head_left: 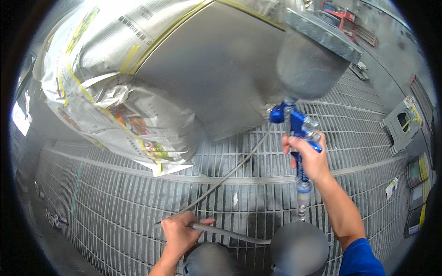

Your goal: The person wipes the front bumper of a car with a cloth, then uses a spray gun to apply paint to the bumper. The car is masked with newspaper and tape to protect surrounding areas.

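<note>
My right hand (309, 155) is wrapped round the handle of a blue spray gun (297, 126), which is held upright. A large grey paint cup (313, 60) with a lid sits on top of the gun. Below the grip, a metal fitting joins the handle's lower end. My left hand (182, 231) is closed round a grey air hose (230, 233), low at the left. Beyond the gun stands a grey car panel (207, 60), edged with yellow masking tape (172, 33). Masking newspaper (133, 27) covers the body to its left.
Metal floor grating (239, 188) spreads underfoot. A grey plastic step stool (403, 122) stands at the right, with cans (416, 174) nearer me. Red shelving (352, 25) shows at the far right. A crumpled item (56, 219) lies at the left edge.
</note>
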Motion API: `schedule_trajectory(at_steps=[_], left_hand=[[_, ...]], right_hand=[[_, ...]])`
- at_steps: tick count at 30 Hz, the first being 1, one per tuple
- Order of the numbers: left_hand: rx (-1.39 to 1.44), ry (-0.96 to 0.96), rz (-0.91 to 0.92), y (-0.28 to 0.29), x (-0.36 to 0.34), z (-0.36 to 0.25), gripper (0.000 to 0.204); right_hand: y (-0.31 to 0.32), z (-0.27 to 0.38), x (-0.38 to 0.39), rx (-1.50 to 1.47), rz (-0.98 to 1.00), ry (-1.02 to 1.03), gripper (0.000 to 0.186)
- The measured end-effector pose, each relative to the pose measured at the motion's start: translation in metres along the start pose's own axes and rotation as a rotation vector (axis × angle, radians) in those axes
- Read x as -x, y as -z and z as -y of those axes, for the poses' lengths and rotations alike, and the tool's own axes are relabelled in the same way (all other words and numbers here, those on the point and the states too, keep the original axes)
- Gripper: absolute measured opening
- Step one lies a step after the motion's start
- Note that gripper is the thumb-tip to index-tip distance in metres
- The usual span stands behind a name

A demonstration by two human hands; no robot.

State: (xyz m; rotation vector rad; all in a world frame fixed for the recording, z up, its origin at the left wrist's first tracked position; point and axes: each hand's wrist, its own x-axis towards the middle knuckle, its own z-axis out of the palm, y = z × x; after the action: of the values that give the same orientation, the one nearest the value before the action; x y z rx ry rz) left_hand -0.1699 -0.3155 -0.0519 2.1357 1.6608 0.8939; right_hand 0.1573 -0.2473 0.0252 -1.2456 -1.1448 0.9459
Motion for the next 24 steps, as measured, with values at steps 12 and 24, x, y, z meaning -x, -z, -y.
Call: schedule_trajectory(at_steps=[12, 24], left_hand=[[0.092, 0.013, 0.046, 0.016, -0.024, -0.024, 0.045], [0.194, 0.21, 0.039, 0.08, -0.016, 0.01, 0.049]], right_hand=[[0.045, 0.055, -0.018, 0.09, -0.16, -0.056, 0.013], [-0.107, 0.105, -0.008, 0.104, 0.426, -0.034, 0.015]])
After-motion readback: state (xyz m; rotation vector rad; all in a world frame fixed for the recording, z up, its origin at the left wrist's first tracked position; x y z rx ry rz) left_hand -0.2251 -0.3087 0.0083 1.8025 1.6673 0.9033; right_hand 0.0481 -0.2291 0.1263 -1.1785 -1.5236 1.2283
